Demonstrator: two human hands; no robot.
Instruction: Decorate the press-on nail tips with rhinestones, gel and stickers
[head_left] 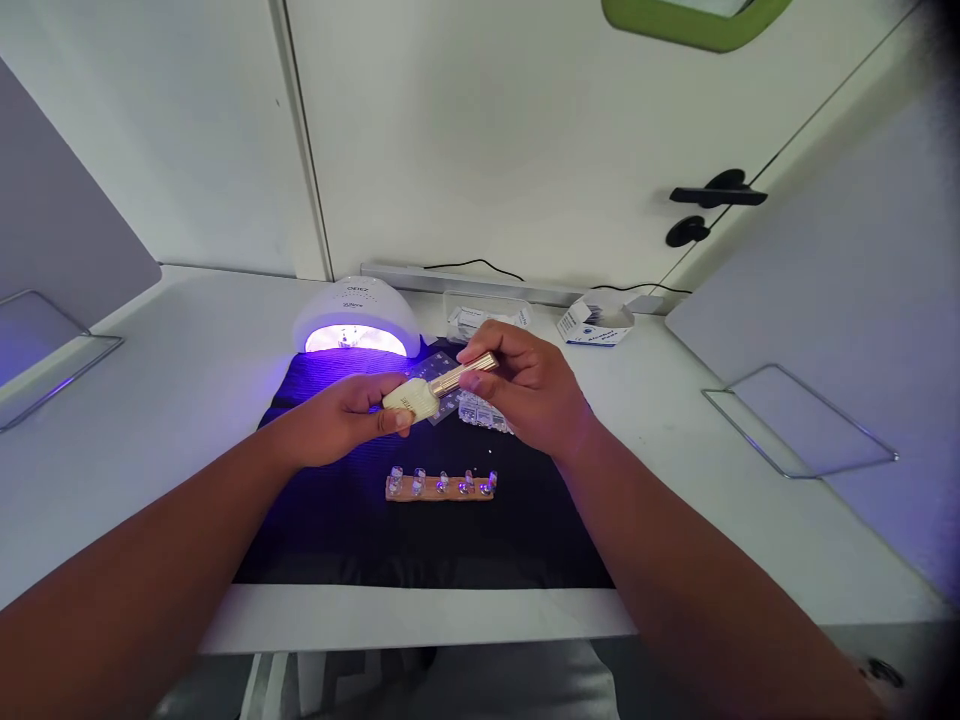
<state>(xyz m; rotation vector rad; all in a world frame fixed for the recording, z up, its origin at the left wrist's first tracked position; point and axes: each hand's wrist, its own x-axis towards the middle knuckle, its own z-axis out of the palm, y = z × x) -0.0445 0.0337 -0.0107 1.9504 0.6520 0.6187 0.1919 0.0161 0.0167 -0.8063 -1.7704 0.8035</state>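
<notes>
A white table (187, 400) is carrying a black mat (337, 530), where a wooden strip (440, 486) of nail tips is lying. Above it, the left hand (341, 415) is pinching a cream bottle (411, 398) while the right hand (525, 385) is gripping its gold cap (466, 373). Behind, a lamp (356, 318) is glowing violet; its lettering is unreadable.

Honestly nothing here reads clean. The white lamp (356, 315) has small print on top (too blurry to make out), and the little box (596, 322) has blue lettering, also illegible.
</notes>
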